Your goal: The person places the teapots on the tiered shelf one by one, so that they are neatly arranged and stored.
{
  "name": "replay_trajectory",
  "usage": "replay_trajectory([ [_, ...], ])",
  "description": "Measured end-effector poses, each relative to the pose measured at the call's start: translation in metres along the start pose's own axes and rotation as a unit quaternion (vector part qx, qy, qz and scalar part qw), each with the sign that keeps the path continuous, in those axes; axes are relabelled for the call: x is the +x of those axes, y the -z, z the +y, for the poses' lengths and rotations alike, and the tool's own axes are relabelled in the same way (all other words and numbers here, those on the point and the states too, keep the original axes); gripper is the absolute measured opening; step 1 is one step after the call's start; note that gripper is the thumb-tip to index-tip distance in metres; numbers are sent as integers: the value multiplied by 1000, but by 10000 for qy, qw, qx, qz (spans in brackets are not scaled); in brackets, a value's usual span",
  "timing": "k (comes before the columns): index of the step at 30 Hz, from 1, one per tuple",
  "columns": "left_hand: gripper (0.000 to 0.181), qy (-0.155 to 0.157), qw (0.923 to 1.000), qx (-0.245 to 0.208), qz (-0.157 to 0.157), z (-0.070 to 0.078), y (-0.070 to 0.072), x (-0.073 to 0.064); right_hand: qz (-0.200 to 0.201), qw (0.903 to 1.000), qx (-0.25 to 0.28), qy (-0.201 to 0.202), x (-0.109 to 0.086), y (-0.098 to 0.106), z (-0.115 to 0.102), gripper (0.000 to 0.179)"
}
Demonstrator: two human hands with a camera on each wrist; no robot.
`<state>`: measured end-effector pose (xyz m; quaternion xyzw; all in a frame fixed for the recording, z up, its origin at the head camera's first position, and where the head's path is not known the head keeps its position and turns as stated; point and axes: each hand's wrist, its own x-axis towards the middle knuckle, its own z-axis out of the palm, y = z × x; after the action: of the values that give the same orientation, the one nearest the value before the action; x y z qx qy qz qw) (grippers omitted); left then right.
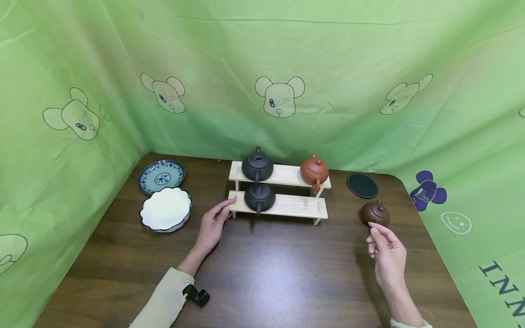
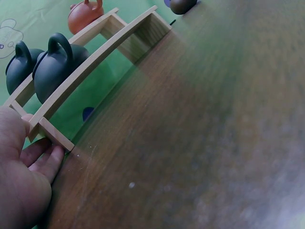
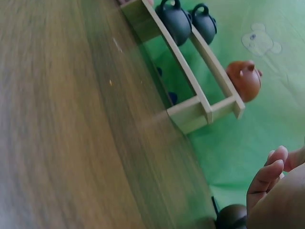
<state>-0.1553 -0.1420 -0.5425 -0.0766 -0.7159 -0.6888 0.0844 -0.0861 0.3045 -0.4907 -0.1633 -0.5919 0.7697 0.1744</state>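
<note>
My left hand (image 1: 212, 226) grips the left end of a two-tier wooden stand (image 1: 293, 207), its fingers by the front leg in the left wrist view. Beside it, on the lower tier, sits a black teapot (image 1: 262, 200). The upper tier bears another black teapot (image 1: 257, 169) and an orange-red teapot (image 1: 314, 171). At the right, a dark brown teapot (image 1: 375, 212) stands on the table. My right hand (image 1: 389, 257) hovers in front of it with fingers bent and a small gap at the thumb. The brown teapot's handle is hidden.
A scalloped white dish (image 1: 166, 209) and a blue patterned plate (image 1: 162, 176) lie at the left of the wooden table (image 1: 266, 278). A black round coaster (image 1: 362, 186) is behind the brown teapot. Green printed cloth (image 1: 229, 50) hangs around the table.
</note>
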Motion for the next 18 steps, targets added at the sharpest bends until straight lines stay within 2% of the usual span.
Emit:
replay_trajectory([
  [5, 32, 295, 9996, -6, -2, 6, -1, 1, 171, 9998, 28, -35, 5, 7, 0, 15],
  [10, 33, 378, 9993, -32, -14, 5, -1, 2, 210, 9994, 39, -261, 11, 13, 0, 18],
  [18, 32, 34, 10000, 85, -12, 0, 0, 0, 153, 9976, -214, -633, 19, 19, 1, 34],
])
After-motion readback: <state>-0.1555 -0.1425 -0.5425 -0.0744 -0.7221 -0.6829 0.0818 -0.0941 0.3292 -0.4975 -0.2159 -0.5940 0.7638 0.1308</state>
